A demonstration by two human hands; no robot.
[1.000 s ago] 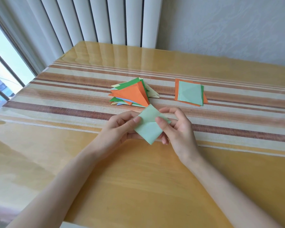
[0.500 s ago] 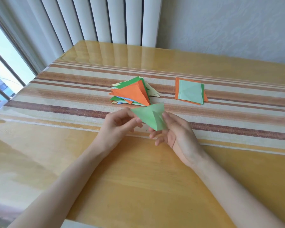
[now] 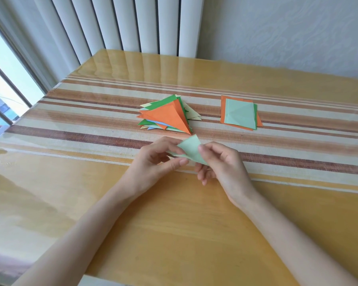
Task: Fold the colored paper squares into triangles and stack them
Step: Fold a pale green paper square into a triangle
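Note:
Both hands hold a pale green paper (image 3: 189,149) just above the table, bent over on itself into a rough triangle. My left hand (image 3: 157,159) pinches its left side between thumb and fingers. My right hand (image 3: 217,162) pinches the right side, thumb on top. Beyond them lies a stack of folded triangles (image 3: 165,117) in several colours, an orange one on top. To the right sits a small pile of flat squares (image 3: 240,113), pale green on top of orange.
The wooden table (image 3: 174,223) has a glossy cover and a striped runner (image 3: 70,129) across its middle. White vertical blinds (image 3: 116,23) and a window (image 3: 0,83) stand behind and left; a wall is at the back right.
The pale green square was flat between my hands a second ago; it has been bent over into a triangle shape, and my hands have closed in on it.

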